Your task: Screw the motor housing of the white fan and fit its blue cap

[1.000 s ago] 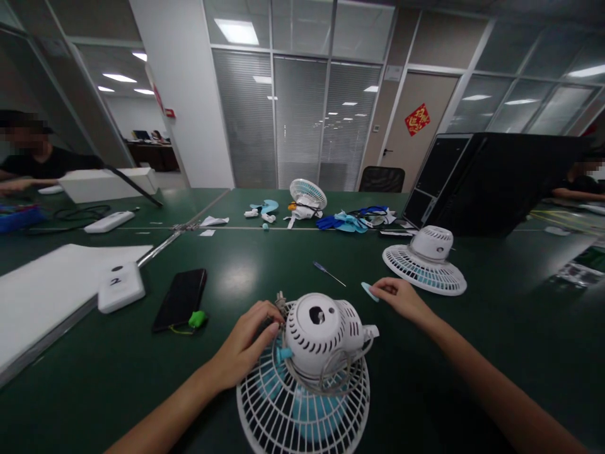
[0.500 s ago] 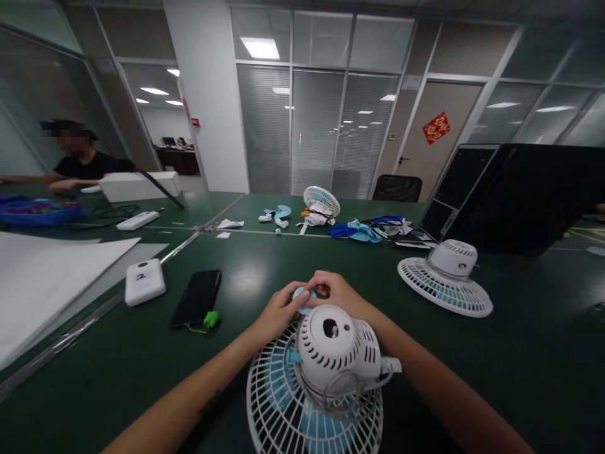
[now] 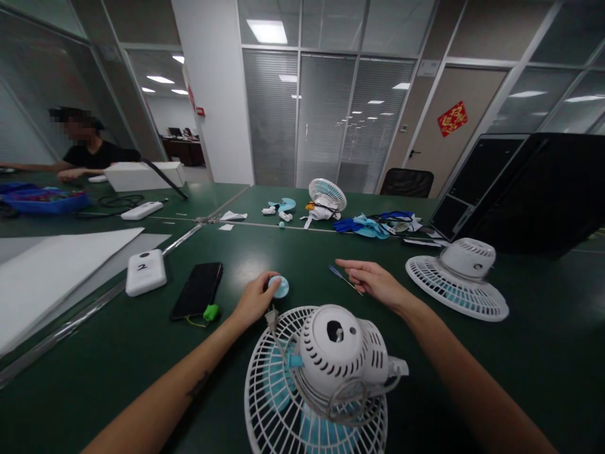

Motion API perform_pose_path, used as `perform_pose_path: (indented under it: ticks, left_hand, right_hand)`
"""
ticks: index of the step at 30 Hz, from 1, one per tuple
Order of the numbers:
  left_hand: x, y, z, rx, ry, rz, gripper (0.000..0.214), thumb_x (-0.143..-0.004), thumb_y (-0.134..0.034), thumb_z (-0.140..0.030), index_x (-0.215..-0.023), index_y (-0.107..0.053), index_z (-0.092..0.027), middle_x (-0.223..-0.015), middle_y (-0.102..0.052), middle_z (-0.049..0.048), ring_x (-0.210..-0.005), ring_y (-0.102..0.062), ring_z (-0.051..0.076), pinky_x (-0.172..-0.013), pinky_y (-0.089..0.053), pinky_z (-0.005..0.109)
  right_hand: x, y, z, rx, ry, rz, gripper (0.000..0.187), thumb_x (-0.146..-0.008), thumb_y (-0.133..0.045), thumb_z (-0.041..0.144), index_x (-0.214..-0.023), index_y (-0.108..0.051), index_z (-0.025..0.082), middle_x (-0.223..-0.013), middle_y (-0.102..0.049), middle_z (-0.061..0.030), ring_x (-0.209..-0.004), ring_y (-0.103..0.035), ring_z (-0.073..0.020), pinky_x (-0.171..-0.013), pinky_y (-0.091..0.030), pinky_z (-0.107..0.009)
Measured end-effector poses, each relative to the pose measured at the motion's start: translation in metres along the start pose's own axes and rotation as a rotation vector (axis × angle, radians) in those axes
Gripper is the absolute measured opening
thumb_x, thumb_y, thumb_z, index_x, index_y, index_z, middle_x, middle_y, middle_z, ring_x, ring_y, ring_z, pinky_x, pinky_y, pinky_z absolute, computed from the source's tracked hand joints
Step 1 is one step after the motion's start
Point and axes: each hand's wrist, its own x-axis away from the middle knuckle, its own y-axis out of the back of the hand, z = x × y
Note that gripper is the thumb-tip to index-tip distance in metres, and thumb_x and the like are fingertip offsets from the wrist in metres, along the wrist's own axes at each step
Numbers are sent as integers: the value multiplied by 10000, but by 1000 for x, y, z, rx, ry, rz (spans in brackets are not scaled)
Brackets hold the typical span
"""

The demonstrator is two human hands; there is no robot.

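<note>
My left hand pinches a round light-blue plastic cap between thumb and fingers, just above the table. To the right, my right hand has its index finger stretched out and the other fingers loosely bent. A small screwdriver with a blue handle lies under or beside those fingers; whether they touch it I cannot tell. Between my forearms a white fan rests face down on its grille, with light-blue blades inside. The rear of its motor housing has a dark hole, and its cord is wound around the neck.
A second fan lies face down at right, before a black computer case. Farther back are a small fan, blue gloves and light-blue parts. A phone and white device lie left. Another person sits far left.
My hands were together around the light-blue cap behind the fan. They have separated: the left moved left with the cap, the right moved right to the screwdriver. The view has shifted slightly.
</note>
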Motion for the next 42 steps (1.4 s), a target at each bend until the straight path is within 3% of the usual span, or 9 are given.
perform_pose_path:
  ticks: [9,17,21,24,26,28,31,37,42]
  left_hand:
    - [3,-1,5,-211,-76,-50,259,-964,-619,-342,-1146,-639,-159,-1143,-668,79,-1003,-659,227,-895,-547,448]
    - [9,18,-15,-2,-294,-249,424,-1006,-354,-453,-1174,-622,-171,-1059,-655,88,-1006,-614,246,-890,-501,383]
    - [33,17,-41,64,-528,-169,536,-979,-328,-575,-1190,-604,-166,-1055,-656,99,-997,-607,266,-907,-479,404]
    - [57,7,-56,75,-693,-38,692,-895,-356,-745,-1266,-580,-205,-1191,-665,117,-1099,-608,315,-973,-453,442]
    - [73,-1,-64,84,-794,35,711,-938,-291,-711,-1464,-403,-246,-1357,-594,132,-1213,-561,335,-1031,-403,476]
    - [87,-9,-70,105,-804,92,761,-944,-314,-699,-1562,-208,-266,-1492,-476,143,-1302,-498,346,-1076,-365,489]
    - [100,-18,-76,166,-752,115,767,-954,-447,-610,-1570,-134,-278,-1522,-438,145,-1336,-479,341,-1096,-361,471]
    - [101,-21,-79,227,-704,130,642,-943,-516,-559,-1489,-325,-280,-1463,-507,109,-1259,-549,313,-1060,-422,415]
    - [102,-18,-84,231,-713,122,628,-952,-510,-548,-1481,-328,-263,-1450,-508,120,-1278,-533,309,-1077,-415,419]
  right_hand:
    - [12,-13,18,-28,12,77,424,-840,-603,216,-1244,-639,94,-759,-613,-9,-583,-479,-84,-495,-352,-227]
    - [60,-20,70,-62,218,44,225,-808,-762,320,-835,-586,183,-799,-760,-33,-739,-731,-144,-688,-557,-255]
    - [75,-24,79,-32,317,37,191,-784,-792,309,-771,-663,168,-673,-718,0,-604,-688,-108,-582,-549,-206]
    - [76,-29,78,70,340,61,144,-774,-795,277,-829,-720,168,-750,-746,-18,-691,-710,-130,-649,-568,-229]
    - [77,-31,79,136,346,98,128,-790,-776,268,-867,-745,171,-802,-764,-31,-748,-725,-152,-692,-575,-253]
    - [78,-33,81,212,369,131,91,-828,-737,260,-857,-753,176,-785,-765,-27,-732,-718,-151,-677,-564,-254]
    - [83,-32,85,376,431,169,66,-866,-699,225,-840,-743,183,-776,-752,-14,-704,-680,-129,-641,-521,-232]
    - [87,-30,87,453,571,204,79,-913,-650,192,-850,-697,188,-862,-714,-22,-807,-660,-118,-718,-505,-224]
    - [86,-28,84,554,559,184,57,-904,-645,180,-892,-691,211,-880,-720,-11,-801,-662,-116,-701,-506,-214]
